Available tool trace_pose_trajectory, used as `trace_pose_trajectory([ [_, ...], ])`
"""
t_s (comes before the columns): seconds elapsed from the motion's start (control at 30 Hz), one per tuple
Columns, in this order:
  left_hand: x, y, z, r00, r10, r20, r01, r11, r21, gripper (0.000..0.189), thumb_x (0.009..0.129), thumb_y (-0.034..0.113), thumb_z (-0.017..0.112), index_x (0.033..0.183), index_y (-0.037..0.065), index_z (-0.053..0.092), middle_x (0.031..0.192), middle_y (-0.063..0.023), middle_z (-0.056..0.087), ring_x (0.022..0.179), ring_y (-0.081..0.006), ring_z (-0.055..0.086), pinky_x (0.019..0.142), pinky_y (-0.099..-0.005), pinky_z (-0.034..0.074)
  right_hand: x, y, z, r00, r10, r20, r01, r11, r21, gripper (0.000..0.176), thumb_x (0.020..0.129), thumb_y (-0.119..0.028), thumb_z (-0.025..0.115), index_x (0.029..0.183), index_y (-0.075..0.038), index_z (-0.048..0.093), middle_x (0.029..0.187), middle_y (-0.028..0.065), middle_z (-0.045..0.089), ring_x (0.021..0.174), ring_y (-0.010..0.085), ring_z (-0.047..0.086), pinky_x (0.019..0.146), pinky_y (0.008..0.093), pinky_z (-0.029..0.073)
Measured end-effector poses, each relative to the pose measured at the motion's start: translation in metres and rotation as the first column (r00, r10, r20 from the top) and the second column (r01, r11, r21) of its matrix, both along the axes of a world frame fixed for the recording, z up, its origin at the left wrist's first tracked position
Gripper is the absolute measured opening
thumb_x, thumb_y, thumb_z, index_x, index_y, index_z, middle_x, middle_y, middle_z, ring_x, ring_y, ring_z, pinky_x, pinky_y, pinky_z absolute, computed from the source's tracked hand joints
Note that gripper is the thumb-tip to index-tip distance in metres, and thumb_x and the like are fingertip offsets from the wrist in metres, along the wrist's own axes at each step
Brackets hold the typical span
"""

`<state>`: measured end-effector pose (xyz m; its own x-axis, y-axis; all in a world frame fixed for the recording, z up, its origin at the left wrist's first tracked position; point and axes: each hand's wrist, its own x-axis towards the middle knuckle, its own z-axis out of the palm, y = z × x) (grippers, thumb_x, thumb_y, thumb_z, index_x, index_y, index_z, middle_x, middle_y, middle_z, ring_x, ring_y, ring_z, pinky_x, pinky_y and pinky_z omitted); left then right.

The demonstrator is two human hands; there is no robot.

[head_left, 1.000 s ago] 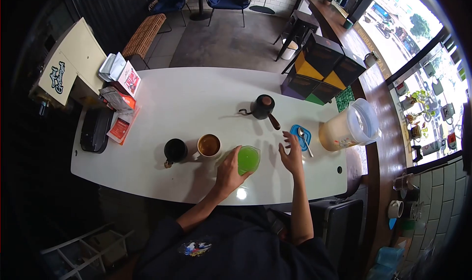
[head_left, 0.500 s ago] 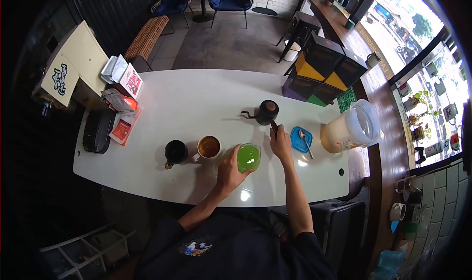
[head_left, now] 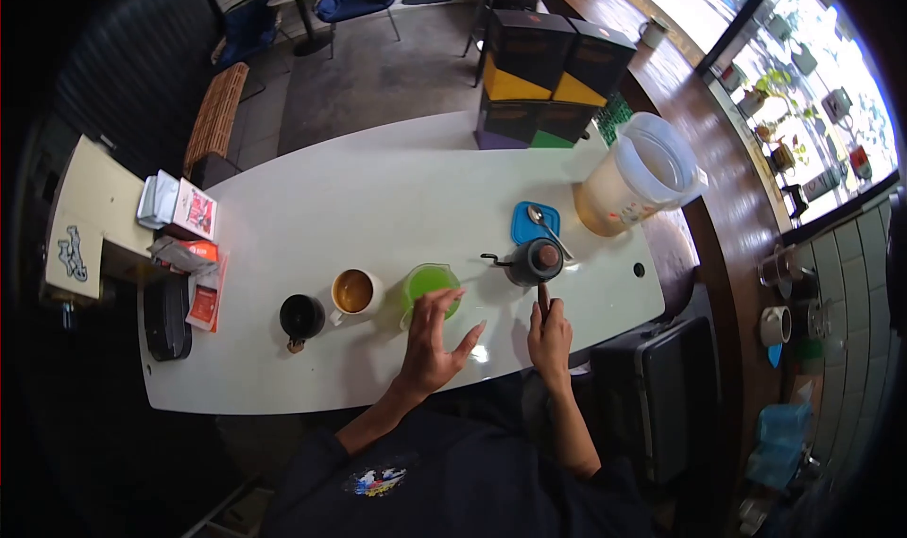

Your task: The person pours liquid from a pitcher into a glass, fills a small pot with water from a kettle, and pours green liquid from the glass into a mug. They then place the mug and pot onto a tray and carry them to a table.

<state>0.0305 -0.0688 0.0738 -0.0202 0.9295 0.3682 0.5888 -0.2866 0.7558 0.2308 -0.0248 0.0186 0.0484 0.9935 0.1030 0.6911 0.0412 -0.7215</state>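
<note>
My right hand (head_left: 551, 338) is wrapped around the handle of a small black gooseneck kettle (head_left: 521, 270) with a brown lid knob. The kettle's thin spout points left, towards a clear glass pitcher of green liquid (head_left: 422, 283). My left hand (head_left: 433, 351) is open, thumb and fingers apart, and its fingertips overlap the near right side of that pitcher. Left of the pitcher stands a white cup of brown coffee (head_left: 354, 292). Beside it is a black cup (head_left: 301, 318) with a wooden handle.
A spoon (head_left: 539, 217) rests on a blue tray (head_left: 521, 224) behind the kettle. Farther right stands a large plastic jug (head_left: 605, 203). Black boxes (head_left: 529, 61) are stacked at the back edge of the white table (head_left: 312, 193). Card holders (head_left: 194, 207) and a black case (head_left: 166, 318) line the left end.
My left hand has let go of the green pitcher and opened. My right hand has brought the kettle closer to me, in front of the blue tray. The view has turned.
</note>
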Motion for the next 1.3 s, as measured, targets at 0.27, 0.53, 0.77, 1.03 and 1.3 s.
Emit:
trace_pose_trajectory([
  [0.27, 0.047, 0.014, -0.069, 0.811, -0.106, 0.575, 0.454, 0.734, -0.505, 0.046, 0.096, 0.031, 0.051, 0.126, -0.002, 0.043, 0.108, -0.0152, 0.058, 0.096, -0.022, 0.06, 0.084, -0.0316, 0.049, -0.011, -0.036, -0.008, 0.991, -0.129, 0.046, 0.133, 0.988, -0.082, 0.024, 0.091, -0.021, 0.053, 0.089, 0.001, 0.041, 0.062, 0.0235, 0.058, 0.059, 0.043, 0.059, 0.051, 0.0492, 0.044],
  [0.53, 0.066, 0.029, -0.067, 0.544, 0.149, 0.826, 0.705, 0.452, -0.546, 0.04, 0.101, 0.036, 0.034, 0.122, 0.005, 0.049, 0.113, -0.0068, 0.057, 0.105, -0.0183, 0.057, 0.09, -0.0372, 0.047, 0.009, -0.033, 0.026, 0.994, -0.112, 0.012, 0.112, 0.993, 0.039, 0.026, 0.092, -0.025, 0.053, 0.088, 0.0, 0.05, 0.078, 0.0208, 0.058, 0.071, 0.0406, 0.058, 0.061, 0.0478, 0.045],
  [0.77, 0.074, 0.033, -0.073, 0.37, 0.258, 0.892, 0.788, 0.422, -0.449, 0.034, 0.099, 0.04, 0.038, 0.11, 0.011, 0.051, 0.092, -0.0023, 0.055, 0.08, -0.0126, 0.054, 0.071, -0.0283, 0.046, 0.019, 0.019, 0.033, 0.999, -0.008, -0.031, 0.014, 0.975, 0.223, 0.038, 0.079, -0.015, 0.069, 0.111, -0.001, 0.053, 0.095, 0.0189, 0.048, 0.089, 0.0343, 0.046, 0.079, 0.0418, 0.041],
  [1.03, 0.067, 0.039, -0.069, 0.281, 0.348, 0.894, 0.823, 0.393, -0.411, 0.033, 0.1, 0.041, 0.035, 0.108, 0.012, 0.047, 0.075, 0.0009, 0.042, 0.061, -0.0089, 0.038, 0.057, -0.0232, 0.037, 0.016, 0.034, 0.032, 0.996, -0.035, -0.085, 0.059, 0.954, 0.294, 0.038, 0.07, -0.01, 0.075, 0.103, -0.002, 0.059, 0.096, 0.0164, 0.048, 0.09, 0.0318, 0.047, 0.081, 0.0387, 0.041],
  [1.3, 0.063, 0.038, -0.062, 0.302, 0.354, 0.885, 0.815, 0.386, -0.432, 0.036, 0.098, 0.041, 0.041, 0.111, 0.008, 0.047, 0.081, -0.0019, 0.048, 0.069, -0.0106, 0.048, 0.067, -0.0252, 0.044, 0.125, 0.064, 0.008, 0.893, -0.448, 0.05, 0.41, 0.853, 0.323, 0.036, 0.07, -0.015, 0.076, 0.096, 0.002, 0.061, 0.099, 0.0204, 0.052, 0.094, 0.0353, 0.047, 0.083, 0.0429, 0.041],
])
